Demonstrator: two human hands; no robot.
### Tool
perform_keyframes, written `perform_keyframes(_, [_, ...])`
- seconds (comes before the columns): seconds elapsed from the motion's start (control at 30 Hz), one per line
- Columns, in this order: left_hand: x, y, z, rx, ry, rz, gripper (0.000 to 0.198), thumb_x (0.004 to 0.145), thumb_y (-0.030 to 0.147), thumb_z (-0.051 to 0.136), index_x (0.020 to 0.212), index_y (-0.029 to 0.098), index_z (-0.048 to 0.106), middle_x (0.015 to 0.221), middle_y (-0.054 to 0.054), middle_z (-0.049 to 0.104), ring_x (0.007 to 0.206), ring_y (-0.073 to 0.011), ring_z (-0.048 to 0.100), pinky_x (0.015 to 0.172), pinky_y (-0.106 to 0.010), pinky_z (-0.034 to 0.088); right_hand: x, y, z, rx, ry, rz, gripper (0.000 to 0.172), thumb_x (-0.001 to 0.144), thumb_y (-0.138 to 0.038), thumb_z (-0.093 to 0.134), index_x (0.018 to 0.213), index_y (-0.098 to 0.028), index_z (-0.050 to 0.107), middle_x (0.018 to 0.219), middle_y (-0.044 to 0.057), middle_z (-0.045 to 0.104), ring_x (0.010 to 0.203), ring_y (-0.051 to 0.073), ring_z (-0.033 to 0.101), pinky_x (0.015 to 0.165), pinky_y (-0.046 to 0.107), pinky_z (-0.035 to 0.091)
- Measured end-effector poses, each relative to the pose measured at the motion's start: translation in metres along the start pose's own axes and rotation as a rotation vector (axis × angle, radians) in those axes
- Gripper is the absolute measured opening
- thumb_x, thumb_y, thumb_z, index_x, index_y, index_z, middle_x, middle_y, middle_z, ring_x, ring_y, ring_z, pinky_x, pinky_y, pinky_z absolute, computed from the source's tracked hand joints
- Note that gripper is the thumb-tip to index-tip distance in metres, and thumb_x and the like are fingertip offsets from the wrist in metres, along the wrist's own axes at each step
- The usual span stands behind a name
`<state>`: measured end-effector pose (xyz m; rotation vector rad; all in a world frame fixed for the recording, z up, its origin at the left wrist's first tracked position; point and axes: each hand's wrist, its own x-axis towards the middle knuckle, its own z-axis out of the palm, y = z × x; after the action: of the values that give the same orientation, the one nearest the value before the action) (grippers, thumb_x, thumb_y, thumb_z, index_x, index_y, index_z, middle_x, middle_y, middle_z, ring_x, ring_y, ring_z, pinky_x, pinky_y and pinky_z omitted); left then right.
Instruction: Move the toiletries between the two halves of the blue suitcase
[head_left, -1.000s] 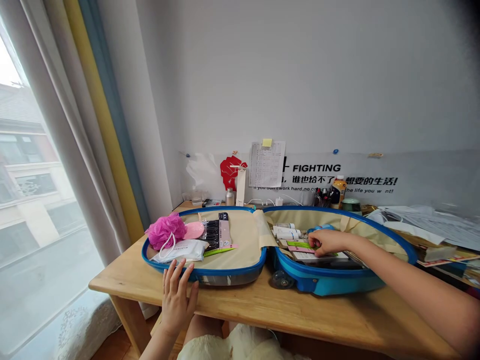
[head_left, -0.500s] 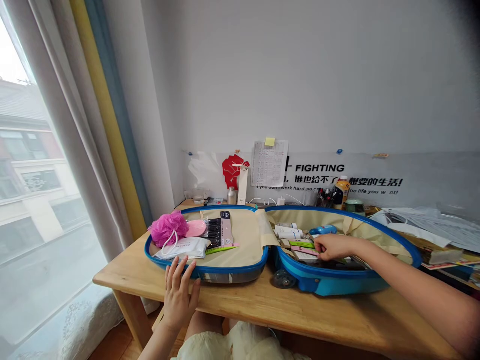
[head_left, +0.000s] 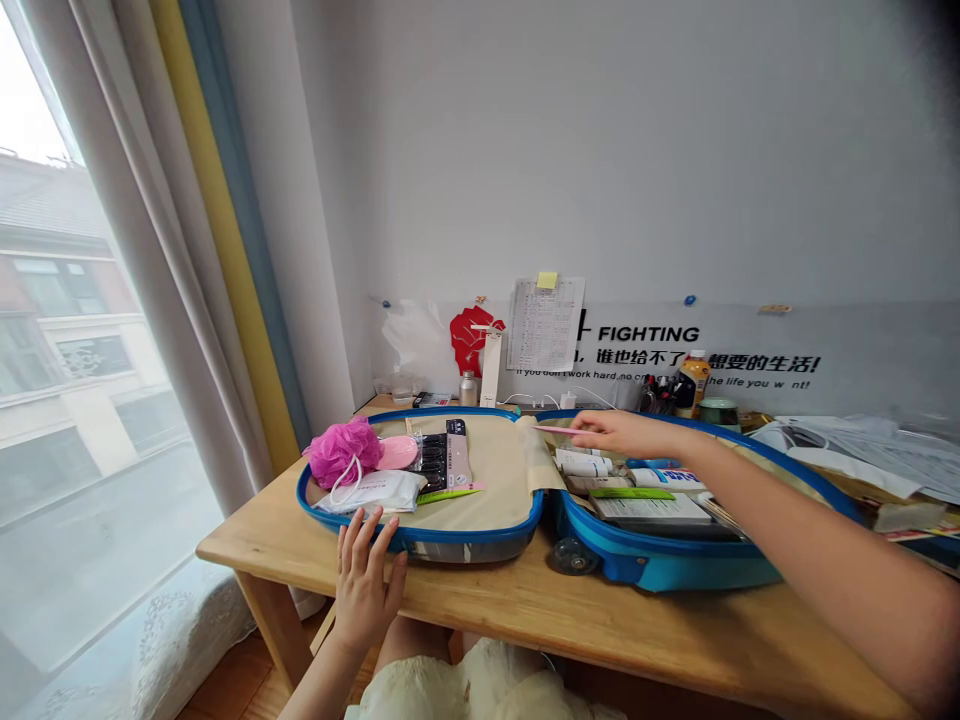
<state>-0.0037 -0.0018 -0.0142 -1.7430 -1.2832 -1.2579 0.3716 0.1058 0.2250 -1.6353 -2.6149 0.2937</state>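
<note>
An open blue suitcase (head_left: 660,572) lies on a wooden desk (head_left: 525,620). My right hand (head_left: 611,432) hovers above the right half near the hinge, fingers pinched on a thin pink flat packet (head_left: 559,429). Below it lie white tubes (head_left: 581,465), a green-edged box (head_left: 630,493) and a flat white box (head_left: 649,507). My left hand (head_left: 366,580) rests with fingers spread on the front rim of the left half. That half holds a pink bath pouf (head_left: 343,450), a white wipes pack (head_left: 375,491) and a black packet (head_left: 442,457).
Curtains (head_left: 195,250) and a window fill the left. At the back of the desk stand a small bottle (head_left: 468,388), a drink bottle (head_left: 691,382) and a cup (head_left: 718,412). Papers (head_left: 862,450) pile at the right. A sheet (head_left: 545,323) hangs on the wall.
My right hand has lifted a pink packet out of the right half and carried it left toward the hinge. My left hand has stayed on the suitcase rim.
</note>
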Motion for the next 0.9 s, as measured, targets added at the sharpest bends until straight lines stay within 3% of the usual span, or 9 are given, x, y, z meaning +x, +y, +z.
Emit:
perform_keyframes(0.1, [-0.001,0.000,0.000,0.008,-0.005,-0.005,0.064,0.093,0.018,0.052,0.154,0.028,0.032,0.152,-0.012,0.045,0.149,-0.0305,0.028,0.122,-0.055,0.023,0.023,-0.049,0.016,-0.042,-0.089,-0.128,0.045,0.091,-0.055,0.040,0.107,-0.022,0.066,0.097,0.007,0.069,0.082,0.019,0.060,0.067,0.028,0.042])
perform_keyframes(0.23, [-0.003,-0.002,0.002,0.016,-0.014,-0.010,0.063,0.094,0.019,0.051,0.153,0.027,0.032,0.150,-0.013,0.045,0.149,-0.0314,0.029,0.122,-0.057,0.023,0.054,-0.100,0.048,-0.140,-0.170,-0.206,0.036,0.089,-0.050,0.054,0.102,-0.021,0.070,0.097,0.008,0.071,0.086,0.021,0.063,0.071,0.030,0.044])
perform_keyframes(0.43, [-0.001,-0.001,0.001,-0.001,-0.003,0.001,0.064,0.093,0.017,0.052,0.153,0.028,0.032,0.151,-0.011,0.045,0.150,-0.0288,0.027,0.123,-0.053,0.021,0.083,-0.141,0.076,-0.267,-0.240,-0.261,0.036,0.093,-0.048,0.055,0.109,-0.017,0.065,0.106,0.007,0.068,0.093,0.018,0.063,0.085,0.038,0.051])
perform_keyframes(0.7, [0.000,-0.001,0.000,0.007,-0.007,0.011,0.062,0.093,0.017,0.052,0.152,0.026,0.034,0.149,-0.013,0.046,0.150,-0.0285,0.026,0.123,-0.052,0.020,0.093,-0.142,0.087,-0.223,-0.224,-0.356,0.030,0.084,-0.035,0.066,0.111,-0.021,0.069,0.110,0.008,0.071,0.097,0.023,0.066,0.078,0.030,0.048])
perform_keyframes(0.9, [0.000,-0.001,-0.001,0.007,-0.003,0.017,0.065,0.094,0.017,0.052,0.154,0.028,0.030,0.151,-0.012,0.044,0.150,-0.0286,0.025,0.123,-0.052,0.020,0.084,-0.103,0.061,-0.078,-0.129,-0.364,0.031,0.087,-0.033,0.060,0.114,-0.020,0.069,0.111,0.007,0.071,0.094,0.019,0.065,0.083,0.028,0.047])
